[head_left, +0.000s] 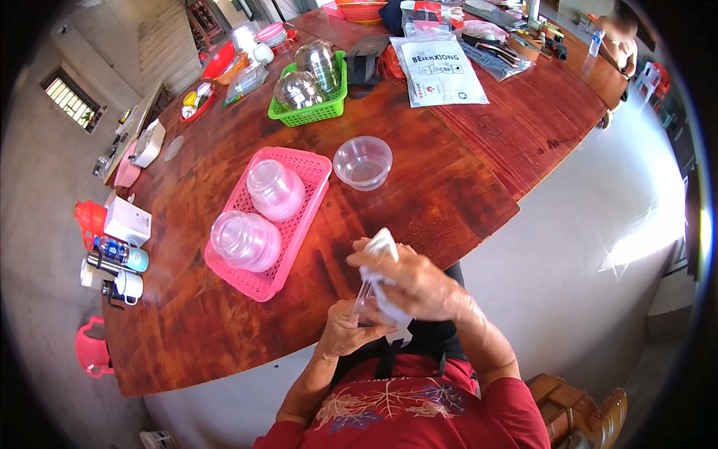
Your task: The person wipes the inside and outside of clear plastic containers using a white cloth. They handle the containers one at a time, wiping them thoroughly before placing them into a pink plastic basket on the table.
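Note:
My left hand (348,329) grips a clear plastic bowl (364,303), held tilted in front of my body at the table's near edge. Over the bowl, my right hand (415,280) is closed on a white cloth (383,243), which bunches between the fingers and against the plastic; this hand is slightly blurred. Another clear plastic bowl (363,163) stands upright on the table beyond my hands. To the left, a pink perforated basket (271,288) bears two upside-down stacks of clear bowls, a far stack (275,191) and a near stack (247,241).
A green basket (310,116) with clear domed plastic pieces sits farther back on the wooden table (224,329). Beside it lies a white printed bag (439,75). Mugs and bottles (123,266) line the left edge. A wooden chair (576,411) is at right; another person (618,41) is far right.

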The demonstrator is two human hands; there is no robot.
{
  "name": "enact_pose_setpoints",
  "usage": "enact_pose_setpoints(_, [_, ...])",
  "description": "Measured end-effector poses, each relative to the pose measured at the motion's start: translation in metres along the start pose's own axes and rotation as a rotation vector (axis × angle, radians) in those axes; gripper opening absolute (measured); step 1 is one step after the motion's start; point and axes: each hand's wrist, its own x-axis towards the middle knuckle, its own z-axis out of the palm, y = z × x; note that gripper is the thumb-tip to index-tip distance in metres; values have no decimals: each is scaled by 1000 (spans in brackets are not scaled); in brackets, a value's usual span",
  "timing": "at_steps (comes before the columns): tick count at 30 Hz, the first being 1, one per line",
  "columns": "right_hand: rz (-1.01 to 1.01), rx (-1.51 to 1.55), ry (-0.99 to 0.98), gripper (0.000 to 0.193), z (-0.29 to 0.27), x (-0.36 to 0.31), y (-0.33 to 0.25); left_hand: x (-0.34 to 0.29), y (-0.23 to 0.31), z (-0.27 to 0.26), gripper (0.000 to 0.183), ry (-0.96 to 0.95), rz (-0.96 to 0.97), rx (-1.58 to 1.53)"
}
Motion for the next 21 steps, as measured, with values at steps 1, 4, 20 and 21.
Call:
enact_pose_setpoints(1, [-5,-197,37,48,8,2,-19,0,2,3,26,74,-13,-47])
enact_pose_setpoints(4, [-108,-459,-30,47,22,-4,-36,6,16,15,36,188,-51,-171])
enact_pose_setpoints(20, [352,665,-102,33,-33,-18,27,14,19,4,39,-157,38,-258])
enact_pose_setpoints(21, [366,558,-137,34,-39,-16,22,14,27,1,45,-170,-62,-283])
